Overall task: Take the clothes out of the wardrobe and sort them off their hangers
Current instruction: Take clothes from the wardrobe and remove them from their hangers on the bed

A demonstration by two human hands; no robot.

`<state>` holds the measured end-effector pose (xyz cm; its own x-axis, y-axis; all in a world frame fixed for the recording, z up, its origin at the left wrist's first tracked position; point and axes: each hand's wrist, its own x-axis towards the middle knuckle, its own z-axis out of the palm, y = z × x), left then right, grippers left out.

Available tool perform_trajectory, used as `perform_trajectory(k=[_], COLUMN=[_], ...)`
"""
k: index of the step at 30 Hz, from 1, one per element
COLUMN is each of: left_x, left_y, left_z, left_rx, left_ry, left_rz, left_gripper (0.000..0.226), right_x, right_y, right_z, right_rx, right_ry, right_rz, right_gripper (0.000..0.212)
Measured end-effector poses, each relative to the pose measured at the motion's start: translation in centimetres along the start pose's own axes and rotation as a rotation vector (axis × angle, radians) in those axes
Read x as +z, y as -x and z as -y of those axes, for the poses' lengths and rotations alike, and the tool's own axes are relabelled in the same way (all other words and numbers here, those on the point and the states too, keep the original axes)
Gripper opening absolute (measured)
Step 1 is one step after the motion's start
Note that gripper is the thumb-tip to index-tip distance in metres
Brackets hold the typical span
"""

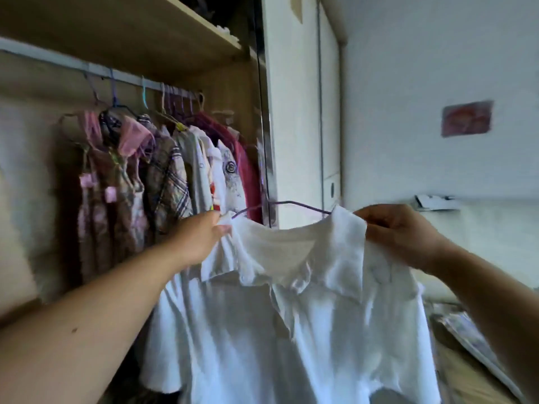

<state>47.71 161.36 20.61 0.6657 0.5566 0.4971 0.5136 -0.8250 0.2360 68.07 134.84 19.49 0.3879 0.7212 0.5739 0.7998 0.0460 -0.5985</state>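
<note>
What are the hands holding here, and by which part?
Both hold the white shirt, a purple hanger at its neck: the left hand pinches one shoulder beside the collar, the right hand the other.

The collared shirt is shown plain white, its thin hanger purple. On the rail, a brown-and-purple plaid shirt, a magenta garment, a sheer pink garment and a grey-printed white tee are seen. The shelf is tan wood; a reddish-pink picture is set against the white wall.

White shirt matt crinkled cloth; hanger thin purple wire; shelf wood.
</note>
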Motion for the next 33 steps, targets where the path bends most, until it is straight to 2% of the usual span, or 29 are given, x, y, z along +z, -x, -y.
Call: perform_trajectory(k=[2, 3, 5, 8, 11, 17, 24, 28, 33], left_x=[2.4, 3.6, 5.9, 8.9, 11.4, 16.3, 22.3, 24.0, 25.1], left_y=[1.5, 2.5, 4.7, 8.0, 11.2, 19.9, 33.4, 40.2, 45.6], left_z=[-1.2, -2.0, -3.5, -6.1, -9.9, -20.0, -33.6, -41.4, -50.6], left_rx=[0.082, 0.117, 0.198, 0.322, 0.450, 0.680, 0.955, 1.055, 1.136], left_ry=[0.141, 0.186, 0.234, 0.265, 0.282, 0.314, 0.314, 0.310, 0.287], left_rz=[-0.002, 0.002, 0.016, 0.063, 0.198, 0.463, 0.771, 0.902, 0.979], left_gripper=[0.034, 0.034, 0.032, 0.025, 0.019, 0.016, 0.009, 0.013, 0.017], right_x=[-0.6, -0.7, -0.4, 0.1, -0.1, -1.4, -3.8, -6.2, -9.7], right_y=[4.7, 7.4, 12.3, 19.5, 26.5, 42.3, 61.8, 70.5, 77.8], right_z=[-0.1, 0.1, 0.2, 0.8, 1.7, 2.6, 5.6, 6.9, 5.8], right_rx=[0.164, 0.230, 0.322, 0.442, 0.642, 0.999, 1.471, 1.629, 1.738], right_ry=[-0.078, -0.072, 0.107, 0.515, 0.612, 0.578, 0.525, 0.461, 0.390], right_rz=[-0.036, -0.071, -0.110, -0.018, 0.058, 0.012, -0.133, -0.235, -0.427], right_gripper=[0.035, 0.028, 0.016, 0.020, 0.031, 0.033, 0.032, 0.036, 0.035])
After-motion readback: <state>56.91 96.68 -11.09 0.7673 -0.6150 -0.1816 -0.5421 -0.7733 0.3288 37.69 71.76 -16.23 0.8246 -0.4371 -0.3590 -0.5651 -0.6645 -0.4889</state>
